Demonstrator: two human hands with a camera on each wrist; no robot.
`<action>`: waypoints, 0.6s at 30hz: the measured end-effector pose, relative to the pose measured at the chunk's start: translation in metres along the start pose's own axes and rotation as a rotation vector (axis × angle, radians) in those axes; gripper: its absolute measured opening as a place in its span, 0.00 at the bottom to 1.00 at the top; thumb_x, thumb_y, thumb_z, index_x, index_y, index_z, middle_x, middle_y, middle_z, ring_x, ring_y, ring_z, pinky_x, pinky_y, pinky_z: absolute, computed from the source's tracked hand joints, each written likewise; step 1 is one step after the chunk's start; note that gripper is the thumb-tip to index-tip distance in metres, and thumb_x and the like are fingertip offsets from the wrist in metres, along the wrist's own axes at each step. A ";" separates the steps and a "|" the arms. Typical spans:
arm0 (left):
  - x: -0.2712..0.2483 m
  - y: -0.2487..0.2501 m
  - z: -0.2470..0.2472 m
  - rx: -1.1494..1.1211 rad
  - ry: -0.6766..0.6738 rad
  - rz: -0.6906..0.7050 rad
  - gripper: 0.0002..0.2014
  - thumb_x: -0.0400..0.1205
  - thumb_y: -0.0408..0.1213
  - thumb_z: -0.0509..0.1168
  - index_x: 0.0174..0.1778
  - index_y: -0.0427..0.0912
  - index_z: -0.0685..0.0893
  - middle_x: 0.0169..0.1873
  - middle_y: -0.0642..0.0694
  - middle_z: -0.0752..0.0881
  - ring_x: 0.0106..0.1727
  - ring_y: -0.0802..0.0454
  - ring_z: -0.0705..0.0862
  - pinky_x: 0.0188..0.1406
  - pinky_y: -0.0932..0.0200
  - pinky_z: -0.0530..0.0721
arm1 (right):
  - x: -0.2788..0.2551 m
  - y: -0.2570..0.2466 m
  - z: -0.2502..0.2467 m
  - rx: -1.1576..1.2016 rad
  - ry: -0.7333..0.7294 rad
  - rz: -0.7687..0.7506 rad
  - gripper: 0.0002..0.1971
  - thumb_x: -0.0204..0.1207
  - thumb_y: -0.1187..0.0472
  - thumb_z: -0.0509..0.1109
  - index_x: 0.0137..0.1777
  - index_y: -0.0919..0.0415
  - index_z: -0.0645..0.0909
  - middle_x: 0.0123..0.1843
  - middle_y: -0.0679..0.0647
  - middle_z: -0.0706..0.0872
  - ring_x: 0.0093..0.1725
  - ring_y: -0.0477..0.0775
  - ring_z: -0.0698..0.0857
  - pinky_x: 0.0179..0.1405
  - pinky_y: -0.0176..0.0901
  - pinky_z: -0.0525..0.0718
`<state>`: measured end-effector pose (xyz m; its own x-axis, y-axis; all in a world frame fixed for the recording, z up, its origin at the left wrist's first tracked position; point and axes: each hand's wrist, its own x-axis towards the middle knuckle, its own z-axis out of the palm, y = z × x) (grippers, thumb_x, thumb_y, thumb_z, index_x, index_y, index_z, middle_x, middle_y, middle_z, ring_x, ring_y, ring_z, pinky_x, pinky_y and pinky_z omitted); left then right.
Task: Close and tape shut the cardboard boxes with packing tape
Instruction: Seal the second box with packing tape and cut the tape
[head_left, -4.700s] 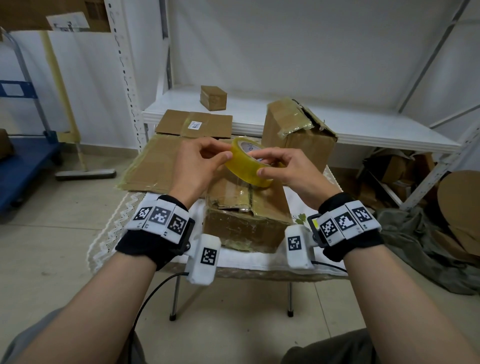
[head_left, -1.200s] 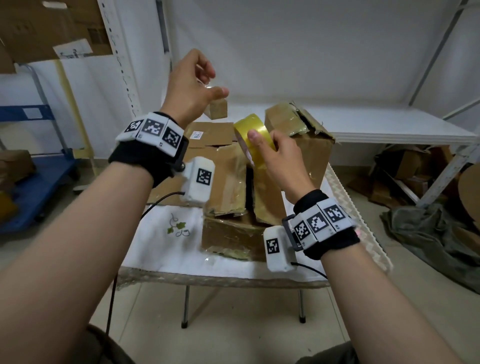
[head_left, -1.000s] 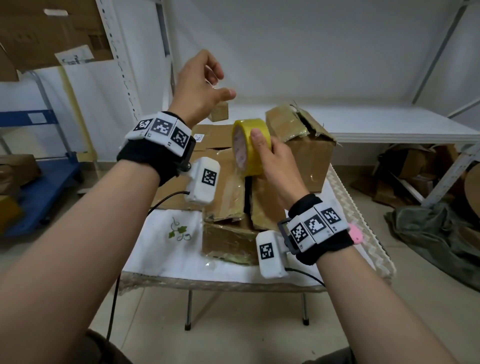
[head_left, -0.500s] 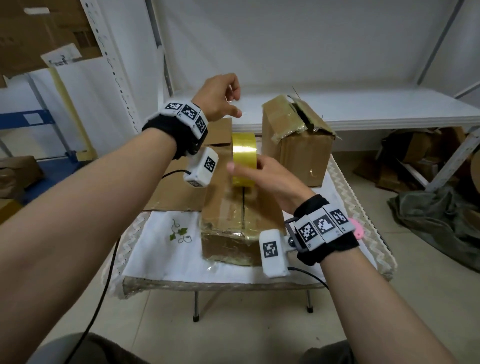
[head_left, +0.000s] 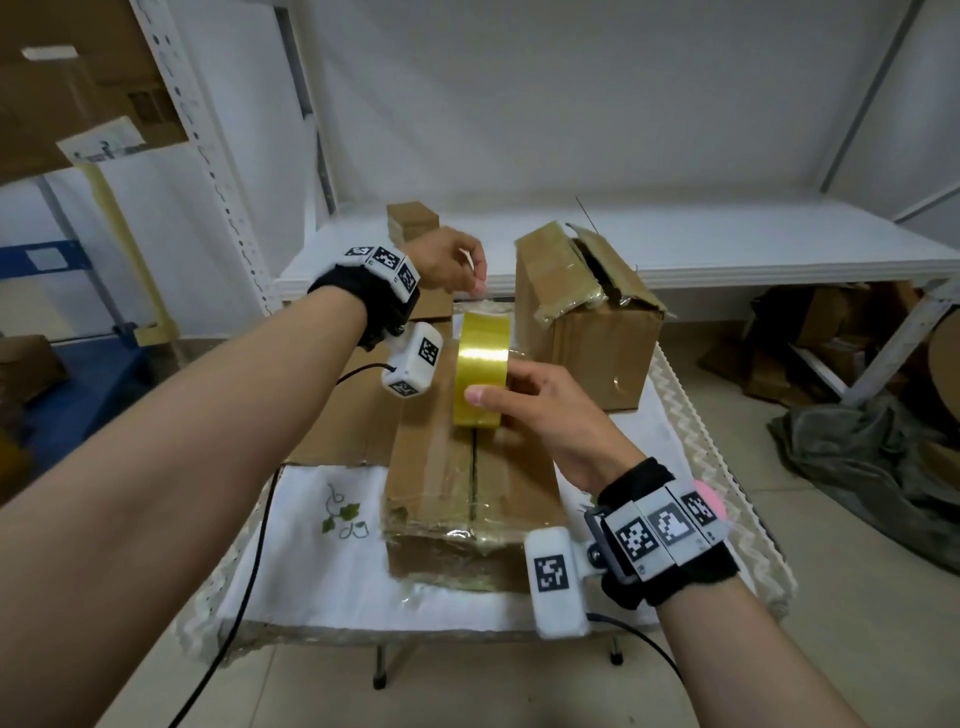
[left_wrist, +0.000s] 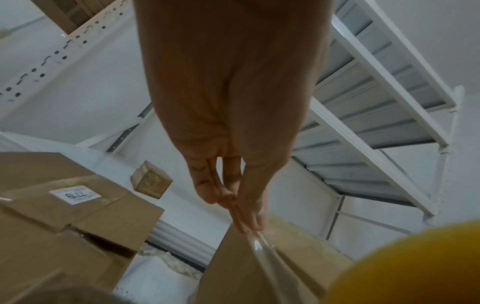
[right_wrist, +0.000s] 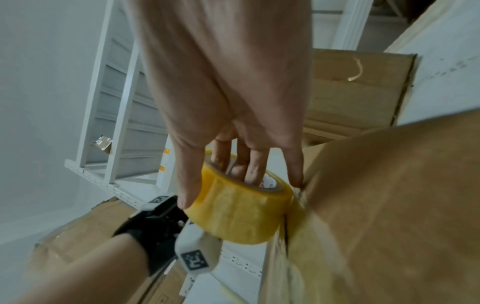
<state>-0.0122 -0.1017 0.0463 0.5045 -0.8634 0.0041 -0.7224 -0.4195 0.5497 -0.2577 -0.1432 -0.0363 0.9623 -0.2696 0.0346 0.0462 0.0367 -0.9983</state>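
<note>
Head view: right hand (head_left: 540, 410) grips the tape roll (head_left: 480, 371) over the closed box (head_left: 467, 483) on a white-clothed table (head_left: 311, 561); keep the strip centred on the seam. Left wrist: left hand (left_wrist: 228, 185) pinches the tape end (left_wrist: 259, 246) taut. Right wrist: fingers (right_wrist: 249, 166) hook the core; white shelving (right_wrist: 122, 115) stands behind.

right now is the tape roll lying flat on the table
No, the right hand holds the tape roll upright on edge over the box.
</note>
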 end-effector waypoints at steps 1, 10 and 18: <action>0.003 -0.004 0.002 -0.007 -0.033 -0.009 0.10 0.79 0.26 0.73 0.39 0.45 0.82 0.34 0.49 0.86 0.39 0.53 0.82 0.35 0.64 0.80 | 0.001 0.000 -0.001 0.027 0.001 0.008 0.18 0.77 0.61 0.79 0.66 0.63 0.87 0.60 0.59 0.92 0.63 0.63 0.90 0.70 0.61 0.83; 0.023 -0.042 0.025 0.095 -0.099 -0.057 0.10 0.81 0.33 0.72 0.37 0.54 0.88 0.37 0.47 0.89 0.44 0.48 0.85 0.52 0.51 0.83 | 0.011 -0.002 0.002 0.154 -0.019 0.054 0.19 0.77 0.75 0.74 0.68 0.67 0.85 0.62 0.65 0.91 0.66 0.67 0.87 0.73 0.58 0.81; 0.026 -0.061 0.044 0.054 -0.169 -0.023 0.12 0.83 0.27 0.68 0.39 0.48 0.83 0.43 0.38 0.85 0.47 0.44 0.80 0.51 0.51 0.77 | 0.016 -0.006 0.006 0.265 -0.010 0.047 0.19 0.79 0.75 0.72 0.70 0.70 0.83 0.63 0.64 0.91 0.65 0.62 0.89 0.64 0.43 0.88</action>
<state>0.0237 -0.1114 -0.0239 0.4377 -0.8864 -0.1508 -0.7383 -0.4501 0.5023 -0.2405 -0.1418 -0.0292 0.9677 -0.2520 -0.0095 0.0687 0.2998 -0.9515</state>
